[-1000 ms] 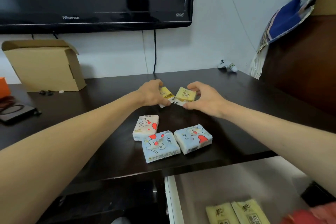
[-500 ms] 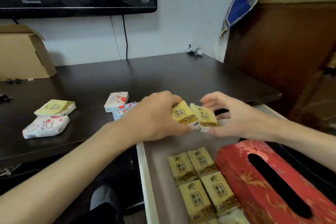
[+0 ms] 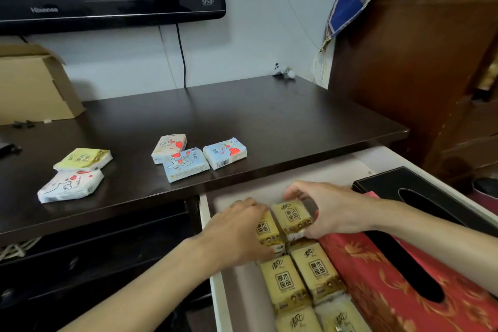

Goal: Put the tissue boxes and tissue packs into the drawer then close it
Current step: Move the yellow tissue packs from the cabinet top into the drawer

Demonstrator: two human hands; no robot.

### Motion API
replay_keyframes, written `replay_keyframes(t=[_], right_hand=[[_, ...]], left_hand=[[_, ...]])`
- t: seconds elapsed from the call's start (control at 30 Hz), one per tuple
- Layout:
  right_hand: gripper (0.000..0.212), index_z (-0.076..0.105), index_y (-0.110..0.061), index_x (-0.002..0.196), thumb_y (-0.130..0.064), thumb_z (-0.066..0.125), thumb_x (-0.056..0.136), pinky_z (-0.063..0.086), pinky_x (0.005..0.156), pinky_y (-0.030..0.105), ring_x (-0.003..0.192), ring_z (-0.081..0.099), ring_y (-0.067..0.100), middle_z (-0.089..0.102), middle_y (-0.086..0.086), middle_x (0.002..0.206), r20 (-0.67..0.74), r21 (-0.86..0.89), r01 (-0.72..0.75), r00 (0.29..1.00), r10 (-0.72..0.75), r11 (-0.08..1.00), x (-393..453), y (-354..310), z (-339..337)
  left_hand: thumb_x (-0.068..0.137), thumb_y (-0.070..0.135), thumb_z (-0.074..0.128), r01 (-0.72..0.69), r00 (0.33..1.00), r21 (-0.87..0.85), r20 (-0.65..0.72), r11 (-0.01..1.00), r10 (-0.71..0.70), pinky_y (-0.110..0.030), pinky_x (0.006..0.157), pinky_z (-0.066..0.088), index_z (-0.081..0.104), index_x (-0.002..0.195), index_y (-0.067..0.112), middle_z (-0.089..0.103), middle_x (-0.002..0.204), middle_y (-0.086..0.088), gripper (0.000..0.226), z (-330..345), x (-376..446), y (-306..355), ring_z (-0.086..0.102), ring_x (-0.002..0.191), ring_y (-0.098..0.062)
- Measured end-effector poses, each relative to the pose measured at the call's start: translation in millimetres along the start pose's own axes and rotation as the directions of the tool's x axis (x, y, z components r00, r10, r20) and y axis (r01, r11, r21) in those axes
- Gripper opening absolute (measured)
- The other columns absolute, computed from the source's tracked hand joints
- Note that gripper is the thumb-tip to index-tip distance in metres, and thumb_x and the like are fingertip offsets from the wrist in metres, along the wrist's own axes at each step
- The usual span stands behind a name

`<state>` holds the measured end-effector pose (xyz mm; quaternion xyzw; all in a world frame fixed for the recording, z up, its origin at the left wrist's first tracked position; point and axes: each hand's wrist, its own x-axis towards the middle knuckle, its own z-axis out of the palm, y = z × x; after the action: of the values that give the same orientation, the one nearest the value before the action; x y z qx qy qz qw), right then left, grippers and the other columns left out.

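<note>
Between the fingertips of both hands, two yellow tissue packs sit side by side at the far end of a yellow row inside the open drawer (image 3: 215, 288). The left hand (image 3: 237, 234) curls its fingers over the left yellow pack (image 3: 265, 229), thumb at the near edge, gripping it. The right hand (image 3: 334, 210) arches over the right yellow pack (image 3: 292, 217), fingertips at its far edge and thumb low at its near right corner, pinching it; whether either pack already rests on the drawer floor is hard to tell. Just nearer than the fingers lie more yellow packs (image 3: 301, 280) in two columns, edge to edge. To the right of the right thumb a red tissue box (image 3: 377, 277) lies lengthwise against those packs, and beyond the right wrist a black tissue box (image 3: 398, 183) fills the far right corner. Ahead of the fingertips a strip of bare drawer floor stays open up to the table's front edge; to the left of the left hand a narrow bare lane runs along the drawer's white side wall. On the dark table (image 3: 269, 116), past the fingers, three blue and pink patterned packs (image 3: 188, 162) cluster touching near the front edge. Well to the left lie a pale yellow pack (image 3: 83, 159) and a white heart-printed pack (image 3: 70, 186), touching. Much of the tabletop behind them is bare, up to a cardboard box (image 3: 35, 86) at far left.
</note>
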<state>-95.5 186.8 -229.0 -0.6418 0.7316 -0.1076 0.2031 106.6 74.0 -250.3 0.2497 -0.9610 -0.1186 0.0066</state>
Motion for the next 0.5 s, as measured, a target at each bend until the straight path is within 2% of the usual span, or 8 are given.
replay_keyframes(t=[0.1, 0.2, 0.4, 0.5], right_hand=[[0.073, 0.046, -0.046, 0.133, -0.037, 0.078, 0.069, 0.049, 0.097, 0.038, 0.112, 0.055, 0.0, 0.057, -0.026, 0.122, 0.023, -0.068, -0.015, 1.0, 0.017, 0.998, 1, -2, 0], [0.08, 0.043, -0.045, 0.138, -0.041, 0.08, 0.068, 0.048, 0.097, 0.036, 0.115, 0.054, -0.001, 0.055, -0.028, 0.127, 0.055, -0.086, -0.012, 0.998, 0.017, 0.996, 2, -3, -1], [0.091, 0.041, -0.043, 0.147, -0.051, 0.083, 0.067, 0.048, 0.104, 0.039, 0.124, 0.054, 0.002, 0.054, -0.027, 0.138, 0.051, -0.091, 0.011, 0.999, -0.006, 0.996, 2, -4, -1], [0.09, 0.042, -0.04, 0.149, -0.05, 0.083, 0.069, 0.047, 0.105, 0.041, 0.126, 0.054, 0.004, 0.055, -0.025, 0.14, 0.062, -0.088, 0.018, 0.998, -0.012, 0.996, 1, -4, -1]], left_hand=[[0.067, 0.057, 0.072, -0.004, 1.0, -0.014, -0.015, 1.0, 0.004, -0.028, 0.07, 0.032, 0.051, 0.123, 0.031, 0.045, 0.104, 0.013, 0.065, 5, 3, -2, 0.049, 0.103, -0.012], [0.067, 0.06, 0.074, -0.004, 1.0, -0.025, -0.01, 1.0, 0.004, -0.029, 0.071, 0.034, 0.051, 0.122, 0.028, 0.047, 0.106, 0.012, 0.067, 5, 5, 0, 0.049, 0.103, -0.012], [0.067, 0.062, 0.074, -0.011, 1.0, -0.079, 0.023, 0.997, 0.013, -0.036, 0.087, 0.048, 0.052, 0.123, 0.027, 0.052, 0.113, 0.008, 0.069, -3, 2, 2, 0.053, 0.105, -0.014], [0.065, 0.064, 0.072, -0.007, 1.0, -0.023, 0.023, 1.0, 0.007, -0.04, 0.087, 0.05, 0.048, 0.128, 0.028, 0.055, 0.115, 0.01, 0.076, -7, -2, -3, 0.055, 0.106, -0.014]])
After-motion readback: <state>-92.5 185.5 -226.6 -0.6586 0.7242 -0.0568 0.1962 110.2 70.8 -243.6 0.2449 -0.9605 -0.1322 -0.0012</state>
